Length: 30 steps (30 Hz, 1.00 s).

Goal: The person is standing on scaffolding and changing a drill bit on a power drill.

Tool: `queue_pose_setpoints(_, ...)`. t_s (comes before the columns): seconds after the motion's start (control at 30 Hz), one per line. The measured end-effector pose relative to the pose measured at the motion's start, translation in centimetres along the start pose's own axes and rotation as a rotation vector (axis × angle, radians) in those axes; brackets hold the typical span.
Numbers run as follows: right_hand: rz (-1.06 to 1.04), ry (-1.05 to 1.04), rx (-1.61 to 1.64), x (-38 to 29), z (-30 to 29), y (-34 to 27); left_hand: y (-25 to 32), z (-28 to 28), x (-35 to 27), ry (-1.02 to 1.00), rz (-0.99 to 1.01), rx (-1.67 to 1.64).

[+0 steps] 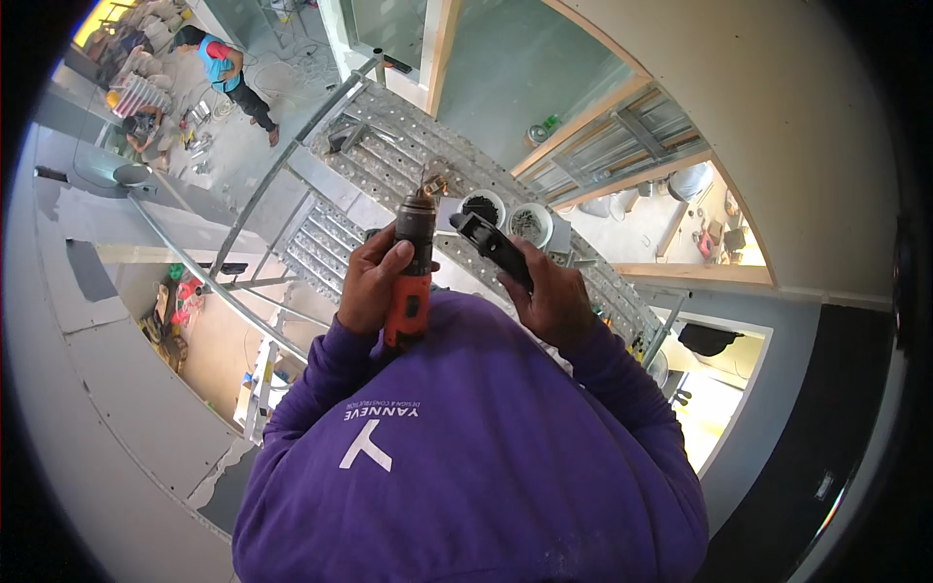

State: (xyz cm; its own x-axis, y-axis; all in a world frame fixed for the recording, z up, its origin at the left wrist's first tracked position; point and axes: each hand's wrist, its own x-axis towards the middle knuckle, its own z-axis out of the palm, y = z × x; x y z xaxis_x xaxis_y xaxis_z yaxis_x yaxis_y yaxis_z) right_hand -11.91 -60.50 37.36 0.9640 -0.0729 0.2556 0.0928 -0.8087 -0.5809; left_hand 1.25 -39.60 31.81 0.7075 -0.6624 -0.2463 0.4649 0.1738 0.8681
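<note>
My left hand (375, 280) grips the body of a red and black cordless drill (410, 306). Its chuck, fitted with a thin bit, points away from me, and its handle is hidden. In my right hand (554, 299) is a black hand-held object (496, 248) with an open slotted end; its exact kind is unclear. Just beyond that object, two white tubs stand on the perforated metal scaffold plank (466, 157). One tub (501, 198) contains black screws, the other tub (548, 218) loose grey metal fasteners. A small orange-brown item (436, 184) lies near the drill bit.
Metal scaffold rails (251, 211) bound the left side, with a lower perforated platform (317, 237) beside them. On the floor below, one person (222, 69) stands and another (142, 131) crouches near scattered tools. Timber framing (583, 124) and wall panels rise at the right.
</note>
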Motion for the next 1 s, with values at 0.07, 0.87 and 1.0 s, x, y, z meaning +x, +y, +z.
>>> queue_pose_setpoints(0.07,0.045,-0.057,-0.032,-1.1,-0.2,0.2,0.1,-0.1,-0.6,0.001,-0.01,0.024)
queue_pose_setpoints(0.87,0.005,0.08,0.162,-4.0,-0.9,-2.2,0.2,1.2,-2.4,-0.027,0.057,0.04)
queue_pose_setpoints(1.0,-0.149,0.071,0.256,-3.1,-2.0,-2.6,-0.5,1.1,-2.5,-0.037,0.062,-0.017)
